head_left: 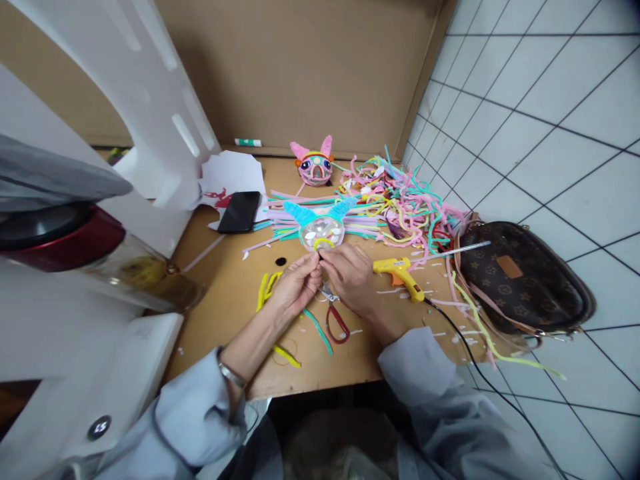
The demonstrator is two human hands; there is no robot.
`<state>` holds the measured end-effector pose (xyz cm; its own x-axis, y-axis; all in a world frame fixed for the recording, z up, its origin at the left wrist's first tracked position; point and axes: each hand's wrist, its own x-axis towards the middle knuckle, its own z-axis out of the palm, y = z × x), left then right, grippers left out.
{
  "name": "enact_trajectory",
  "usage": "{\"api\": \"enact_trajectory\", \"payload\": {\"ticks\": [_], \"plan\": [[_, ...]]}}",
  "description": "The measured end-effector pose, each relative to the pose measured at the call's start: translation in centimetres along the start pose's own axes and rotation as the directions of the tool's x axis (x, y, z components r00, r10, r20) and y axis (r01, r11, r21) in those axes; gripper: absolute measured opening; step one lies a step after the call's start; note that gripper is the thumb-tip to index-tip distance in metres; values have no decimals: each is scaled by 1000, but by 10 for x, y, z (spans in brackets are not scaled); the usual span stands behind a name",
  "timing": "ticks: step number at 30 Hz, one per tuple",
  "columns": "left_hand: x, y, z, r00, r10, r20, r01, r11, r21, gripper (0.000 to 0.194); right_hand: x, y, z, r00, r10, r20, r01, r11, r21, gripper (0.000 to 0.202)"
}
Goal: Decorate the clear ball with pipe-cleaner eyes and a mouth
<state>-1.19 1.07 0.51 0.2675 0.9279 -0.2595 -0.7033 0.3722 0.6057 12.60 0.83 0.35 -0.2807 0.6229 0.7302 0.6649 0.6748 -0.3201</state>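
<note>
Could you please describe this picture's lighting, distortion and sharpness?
Head view: wide-angle stretching skews the tiled wall; highlights glint on the clear ball; soft shadow darkens the brown board at left; the dark piece between left hand and right hand is too small to identify.

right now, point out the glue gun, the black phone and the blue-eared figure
Glue gun (pixel 399 268), head view: yellow body.
Black phone (pixel 239 213), head view: upper surface.
Blue-eared figure (pixel 319 229), head view: clear ball.
</note>
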Motion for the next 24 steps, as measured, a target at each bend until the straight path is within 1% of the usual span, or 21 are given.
{"api": "enact_trajectory", "payload": {"ticks": [2,7,11,15,20,24], "plan": [[0,-1,0,1000,-4,-4,4,1000,-9,17,-1,-1,0,1000,10,-18,-10,999,34,21],[0,-1,0,1000,-19,-7,19,998,-57,13,0,-4,0,995,82,-51,-74,986,151,19],[0,-1,1,999,-47,-4,47,994,-101,12,0,-4,1,993,97,-66,-86,985,150,17],[-1,0,3,998,-64,-7,63,990,-123,13,0,-4,1,995,86,-53,-78,988,131,18],[-2,0,4,995,-89,-37,83,986,-143,15,-1,-5,1,997,72,-23,-69,992,110,20],[-4,0,7,992,-115,-56,105,981,-163,19,-1,-5,1,996,84,-18,-81,990,117,20]]}}
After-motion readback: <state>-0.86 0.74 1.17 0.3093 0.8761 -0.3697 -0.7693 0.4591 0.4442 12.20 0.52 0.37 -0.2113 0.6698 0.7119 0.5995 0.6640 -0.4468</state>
